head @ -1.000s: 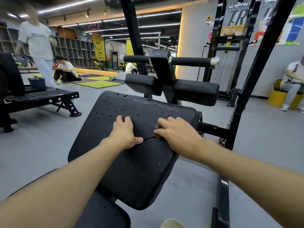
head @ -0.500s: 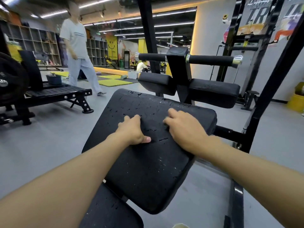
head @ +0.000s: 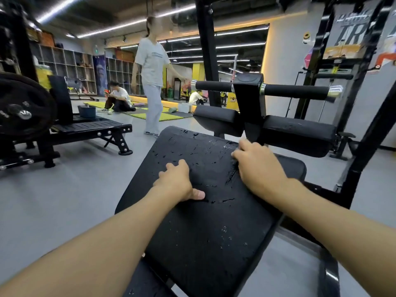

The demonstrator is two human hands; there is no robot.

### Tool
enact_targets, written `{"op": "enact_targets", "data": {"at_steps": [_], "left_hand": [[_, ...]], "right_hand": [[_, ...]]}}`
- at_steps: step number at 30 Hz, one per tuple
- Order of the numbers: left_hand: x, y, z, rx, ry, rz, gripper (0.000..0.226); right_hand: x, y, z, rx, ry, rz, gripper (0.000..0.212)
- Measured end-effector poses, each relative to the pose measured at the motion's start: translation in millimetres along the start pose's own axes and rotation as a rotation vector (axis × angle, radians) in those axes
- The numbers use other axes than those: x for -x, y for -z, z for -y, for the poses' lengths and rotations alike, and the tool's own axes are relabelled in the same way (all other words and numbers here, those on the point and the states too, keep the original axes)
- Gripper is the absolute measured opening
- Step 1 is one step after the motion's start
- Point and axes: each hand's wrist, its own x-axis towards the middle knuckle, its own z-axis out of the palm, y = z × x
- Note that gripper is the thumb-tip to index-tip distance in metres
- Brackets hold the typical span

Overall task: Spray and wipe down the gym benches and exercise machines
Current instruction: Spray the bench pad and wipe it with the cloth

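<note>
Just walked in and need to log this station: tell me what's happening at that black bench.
A person has both bare hands on the black bench pad. The left hand rests near the middle, the right hand towards the far right edge. The pad is beaded with droplets, so it looks sprayed. No cloth is visible, though one could be hidden under the right hand. Another person stands behind.

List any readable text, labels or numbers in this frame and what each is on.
"TR": big dark letters, cut off by the frame, on the wall poster upper right; the line above them is blurred.
White T-shirt of the standing person: a chest print, too blurred to read.
Weight plate at left: raised markings, unreadable.
Black pad: no text, only droplets.
</note>
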Motion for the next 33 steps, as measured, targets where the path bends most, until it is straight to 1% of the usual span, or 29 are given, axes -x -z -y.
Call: {"op": "enact_targets", "data": {"at_steps": [1, 3, 4, 5, 7, 8, 9, 10, 11, 12, 13, 15, 16, 17, 18, 19, 20, 21, 22, 24, 25, 26, 27, 29, 30, 31, 33], "left_hand": [[-1, 0, 2, -0.003, -0.005, -0.006, 0.092], [-1, -1, 2, -0.015, -0.01, -0.016, 0.09], [-1, 0, 3, -0.017, -0.014, -0.018, 0.09], [-1, 0, 4, -0.013, -0.021, -0.02, 0.092], [-4, 1, 9, 0.012, -0.042, -0.017, 0.099], [-5, 2, 11, 0.023, -0.057, -0.012, 0.102], [-6, 3, 13, 0.028, -0.071, -0.007, 0.103], [-7, 3, 14, 0.021, -0.084, 0.004, 0.105], [-8, 4, 15, 0.006, -0.093, 0.02, 0.109], [-8, 5, 15, -0.006, -0.096, 0.034, 0.114], [-8, 5, 17, -0.013, -0.098, 0.047, 0.116], [-10, 7, 20, -0.02, -0.115, 0.066, 0.111], [-11, 8, 22, -0.023, -0.126, 0.059, 0.107], [-11, 9, 24, -0.032, -0.133, 0.034, 0.103], [-10, 8, 25, -0.043, -0.128, 0.0, 0.099], [-9, 7, 26, -0.051, -0.115, -0.04, 0.095], [-10, 6, 27, -0.057, -0.096, -0.075, 0.095], [-10, 4, 28, -0.053, -0.065, -0.093, 0.098], [-12, 4, 30, -0.036, -0.031, -0.089, 0.105], [-17, 3, 34, 0.007, 0.009, -0.055, 0.114], [-19, 3, 36, 0.013, 0.009, -0.037, 0.113], [-21, 5, 37, 0.009, 0.001, -0.024, 0.11], [-22, 6, 38, 0.0, -0.007, -0.014, 0.107], [-25, 9, 40, -0.016, -0.026, 0.012, 0.109], [-28, 11, 41, -0.02, -0.036, 0.027, 0.112], [-30, 13, 42, -0.019, -0.045, 0.052, 0.115], [-30, 16, 41, -0.044, -0.05, 0.113, 0.122]], "right_hand": [[7, -2, 15, -0.009, 0.066, 0.056, 0.013], [25, -11, 35, 0.007, 0.305, 0.137, 0.015], [25, -10, 31, 0.011, 0.35, 0.151, 0.016], [15, -6, 22, 0.005, 0.313, 0.143, 0.018], [-7, -2, 4, -0.028, 0.103, 0.03, 0.017], [-8, -2, 7, -0.022, 0.033, 0.005, 0.012], [-5, -2, 18, -0.018, 0.049, 0.021, 0.006], [3, -3, 34, -0.005, 0.126, 0.088, 0.004], [12, -9, 44, 0.026, 0.254, 0.115, 0.008], [14, -13, 42, 0.04, 0.342, 0.13, 0.01], [9, -10, 36, 0.032, 0.34, 0.142, 0.008], [-18, -8, 11, -0.015, 0.134, 0.049, 0.011], [-24, -8, 7, -0.027, 0.021, 0.042, 0.013], [-24, -10, 12, -0.021, -0.021, 0.014, 0.012], [-19, -11, 26, -0.031, 0.037, 0.016, 0.01], [-9, -13, 43, -0.043, 0.145, 0.075, 0.008], [1, -19, 51, -0.043, 0.275, 0.124, 0.007], [5, -20, 50, -0.045, 0.345, 0.16, 0.007], [-2, -15, 42, -0.048, 0.332, 0.17, 0.008], [-28, -13, 20, -0.052, 0.136, 0.061, 0.016], [-31, -12, 21, -0.045, 0.035, 0.051, 0.018], [-30, -14, 29, -0.039, 0.014, 0.033, 0.017], [-23, -15, 45, -0.047, 0.091, 0.048, 0.014], [-7, -22, 67, -0.023, 0.299, 0.158, 0.009], [-9, -21, 63, -0.009, 0.332, 0.181, 0.006], [-18, -21, 53, -0.017, 0.28, 0.169, 0.005], [-39, -24, 33, -0.048, 0.08, 0.015, 0.005]]}}
